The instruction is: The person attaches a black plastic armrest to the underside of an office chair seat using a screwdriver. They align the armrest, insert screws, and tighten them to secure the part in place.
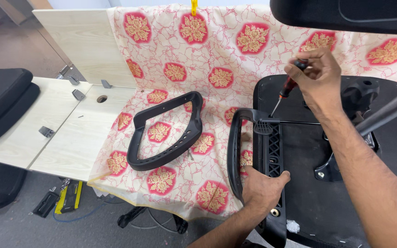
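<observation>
An upturned black chair seat [309, 151] lies on the table at the right. A black armrest [235, 147] stands against its left edge, and my left hand [263, 188] grips the armrest's lower bracket. My right hand [315, 76] holds a red-and-black screwdriver [286, 89], its tip down on the armrest's upper mount. A second black armrest [166, 133] lies loose on the patterned cloth to the left.
A cream cloth with red flower patches [207, 55] covers the table and its back panel. Bare light wood tabletop [70, 133] with metal brackets lies at left. A black cushion [1, 101] rests far left. The chair's base and gas cylinder [382, 115] stick out right.
</observation>
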